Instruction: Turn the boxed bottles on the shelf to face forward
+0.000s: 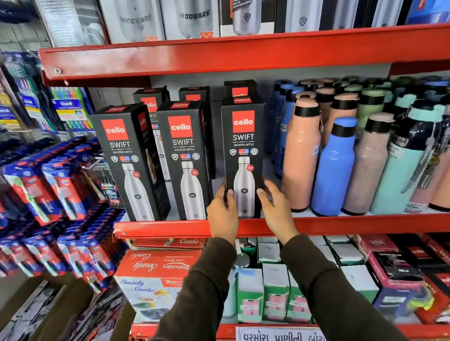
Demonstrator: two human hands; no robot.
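Head view: both hands, left [222, 213] and right [277, 210], clasp the front-facing black boxed bottle [244, 152] in closed grips.

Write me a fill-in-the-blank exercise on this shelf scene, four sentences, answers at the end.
1. Both hands hold the ______ most of the three front black boxes.
2. The left hand and the right hand grip that box near its ______ end.
3. The shelf edge under the boxes is coloured ______.
4. The loose bottle with a black cap, standing nearest the front, is coloured ______.

Missing words: right; bottom; red; blue
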